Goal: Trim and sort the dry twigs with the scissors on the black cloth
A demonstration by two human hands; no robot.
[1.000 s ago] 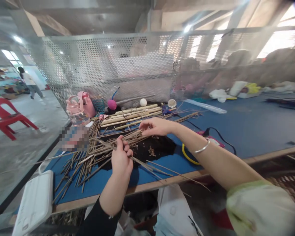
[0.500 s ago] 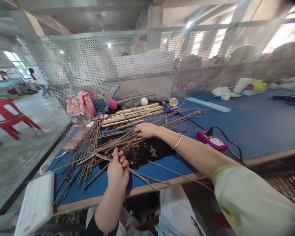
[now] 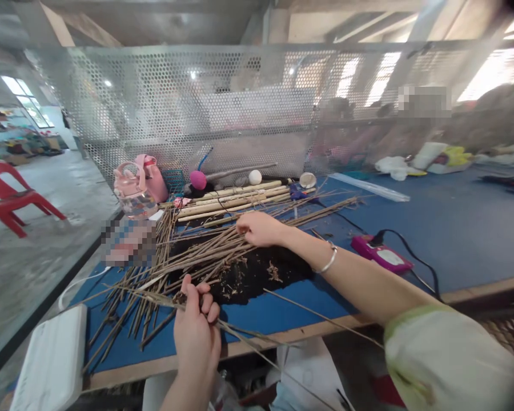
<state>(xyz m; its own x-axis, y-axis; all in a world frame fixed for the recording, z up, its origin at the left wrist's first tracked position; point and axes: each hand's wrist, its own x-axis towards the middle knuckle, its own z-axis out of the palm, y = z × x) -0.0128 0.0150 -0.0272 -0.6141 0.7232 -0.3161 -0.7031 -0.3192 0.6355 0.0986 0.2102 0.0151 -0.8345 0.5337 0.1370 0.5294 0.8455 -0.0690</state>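
Sticks (image 3: 197,260) lie across the black cloth (image 3: 251,292), most of them loose; only a small bunch is held, so the work looks far from done. In front of the cloth, the left hand (image 3: 197,328) curls round that bunch; at its far side, the right hand (image 3: 263,229) is narrow, its grip unclear. Behind the cloth stands a mesh screen (image 3: 154,103); the blue desk (image 3: 458,228) stretches beyond its right; well left is a red chair (image 3: 12,198).

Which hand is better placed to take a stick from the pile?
Likely the right hand: it is at the pile of sticks, though its grip is unclear. The left hand is closed around several thin sticks near the table edge.
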